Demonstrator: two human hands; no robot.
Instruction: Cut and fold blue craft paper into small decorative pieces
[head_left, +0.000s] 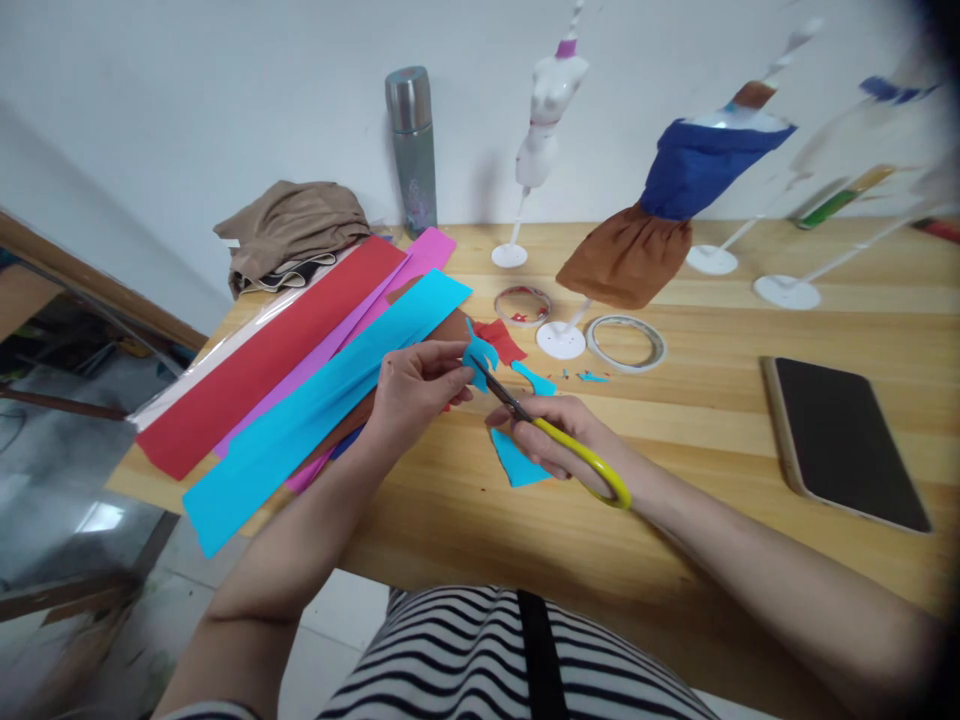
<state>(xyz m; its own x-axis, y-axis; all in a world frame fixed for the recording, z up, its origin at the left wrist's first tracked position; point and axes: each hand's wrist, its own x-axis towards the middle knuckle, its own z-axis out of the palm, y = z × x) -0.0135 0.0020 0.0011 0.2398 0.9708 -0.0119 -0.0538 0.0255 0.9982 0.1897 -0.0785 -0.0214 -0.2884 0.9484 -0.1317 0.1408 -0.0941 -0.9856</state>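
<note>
My left hand (420,388) pinches a small curved blue paper piece (478,352) above the table. Yellow-handled scissors (574,455) are in my right hand (559,435), their dark blades reaching up to that piece. Under my right hand lies a larger blue scrap (517,465). Close beyond the blades are a red scrap (504,342) and a narrow blue offcut (534,378). A long blue strip (322,405) lies left of my left hand, over pink and brown sheets, with a red strip (274,355) farther left.
A flask (414,165), a folded brown cloth (296,225) and a bare white dress form (541,125) stand or lie at the back. Another form wears a blue top (705,165) and brown skirt (630,255). Tape rolls (626,343) lie mid-table; a tablet (847,440) is at right.
</note>
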